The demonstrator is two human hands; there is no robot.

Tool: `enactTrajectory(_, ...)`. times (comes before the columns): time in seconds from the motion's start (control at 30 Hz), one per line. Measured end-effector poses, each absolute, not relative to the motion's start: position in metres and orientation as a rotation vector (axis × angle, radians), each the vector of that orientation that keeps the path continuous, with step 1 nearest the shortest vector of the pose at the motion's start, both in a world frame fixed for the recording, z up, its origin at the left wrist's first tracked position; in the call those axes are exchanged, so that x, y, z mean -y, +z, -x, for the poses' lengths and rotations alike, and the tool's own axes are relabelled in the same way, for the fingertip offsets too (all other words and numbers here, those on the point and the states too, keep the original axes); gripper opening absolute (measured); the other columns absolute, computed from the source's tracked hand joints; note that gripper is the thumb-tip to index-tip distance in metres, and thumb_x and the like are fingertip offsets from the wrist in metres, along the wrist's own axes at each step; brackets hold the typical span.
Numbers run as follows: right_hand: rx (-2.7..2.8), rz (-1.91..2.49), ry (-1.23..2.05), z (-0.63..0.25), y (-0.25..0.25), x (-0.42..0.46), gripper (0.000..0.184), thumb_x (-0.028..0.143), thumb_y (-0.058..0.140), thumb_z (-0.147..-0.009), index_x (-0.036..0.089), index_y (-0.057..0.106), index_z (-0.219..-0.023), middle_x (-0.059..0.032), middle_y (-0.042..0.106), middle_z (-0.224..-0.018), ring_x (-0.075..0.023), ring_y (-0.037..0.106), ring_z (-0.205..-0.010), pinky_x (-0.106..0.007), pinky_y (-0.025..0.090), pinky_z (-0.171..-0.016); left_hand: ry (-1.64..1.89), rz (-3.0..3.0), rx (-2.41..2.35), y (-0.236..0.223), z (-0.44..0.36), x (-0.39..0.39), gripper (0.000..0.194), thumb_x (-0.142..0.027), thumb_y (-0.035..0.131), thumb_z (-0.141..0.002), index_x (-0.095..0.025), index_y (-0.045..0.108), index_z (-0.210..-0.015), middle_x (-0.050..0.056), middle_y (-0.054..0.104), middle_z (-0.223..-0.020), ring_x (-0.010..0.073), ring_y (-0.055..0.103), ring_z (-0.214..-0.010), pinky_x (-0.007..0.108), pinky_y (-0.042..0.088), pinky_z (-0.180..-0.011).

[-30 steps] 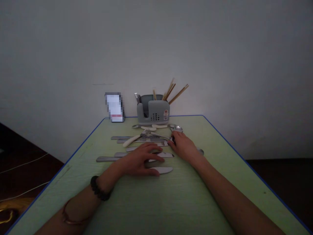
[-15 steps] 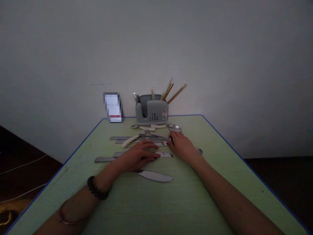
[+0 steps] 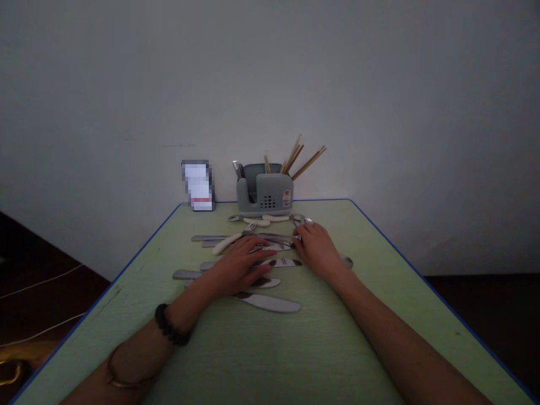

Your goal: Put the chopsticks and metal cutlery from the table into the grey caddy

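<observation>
One phone-like screen (image 3: 199, 184), blurred out, stands upright near the far left corner of the table (image 3: 274, 365); a bump to the top could tip it. Next come the knife handles (image 3: 181, 274), which jut leftward, so a sideways brush could swing them askew. A white-handled fork (image 3: 224, 245) lies slantwise across some of the knives, tines toward the holder; dragging a knife from beneath would likely carry the fork along. The left hand (image 3: 237, 267) lies low over the knives, palm down, fingers loosely spread and thumb apart, closed round nothing; whether it presses on them or hovers just above I cannot tell. If it bears down, skin could slide along an edge, since blades (image 3: 274, 302) show on either side of the thumb. Behind, the grey holder (image 3: 276, 183) stands upright, its chopsticks (image 3: 310, 162) leaning out rightward, where a raised hand might knock them. The right hand (image 3: 317, 247) has its fingers bent close together at the cutlery's right ends; whether it pinches a piece is hidden. Beyond its wrist pokes a rounded metal end (image 3: 348, 262), perhaps a spoon's, which a turn of the forearm could shove aside.
</observation>
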State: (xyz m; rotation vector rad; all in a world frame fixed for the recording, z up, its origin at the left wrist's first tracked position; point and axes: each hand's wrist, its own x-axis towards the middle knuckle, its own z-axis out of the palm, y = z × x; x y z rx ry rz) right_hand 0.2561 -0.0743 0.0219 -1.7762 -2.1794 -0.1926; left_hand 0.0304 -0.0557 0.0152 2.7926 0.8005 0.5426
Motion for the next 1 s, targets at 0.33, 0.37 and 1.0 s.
enactTrajectory(0.33,1.849,1.727,0.083,-0.25,0.029,0.077,0.019,0.032,0.038,-0.09,0.018,0.05,-0.094,-0.0071,0.062,-0.084,-0.0183,0.054,-0.07,-0.029,0.04,-0.063,0.483,-2.812,-0.817,0.009,-0.026,0.055,0.045,-0.042,0.05,-0.088,-0.026,0.05,-0.13,0.011,0.046,-0.134,0.0268,0.042,-0.123,0.047,0.034,-0.104)
enactTrajectory(0.37,1.801,1.709,0.121,-0.249,0.03,0.077,0.02,0.034,0.036,-0.091,0.019,0.049,-0.092,-0.0055,0.061,-0.079,-0.0176,0.053,-0.065,-0.028,0.039,-0.06,0.461,-2.811,-0.771,0.011,-0.026,0.056,0.044,-0.042,0.05,-0.088,-0.027,0.05,-0.13,0.01,0.045,-0.135,0.0269,0.041,-0.124,0.047,0.034,-0.104)
enactTrajectory(1.0,1.924,1.31,0.686,-0.235,0.031,0.088,0.013,0.023,0.052,-0.079,0.018,0.057,-0.069,0.0056,0.052,-0.055,-0.0086,0.043,-0.05,-0.02,0.031,-0.049,1.103,-2.15,-1.102,0.015,-0.036,0.052,0.036,-0.037,0.043,-0.09,-0.016,0.049,-0.119,0.011,0.064,-0.108,0.0205,0.061,-0.096,0.036,0.048,-0.086)
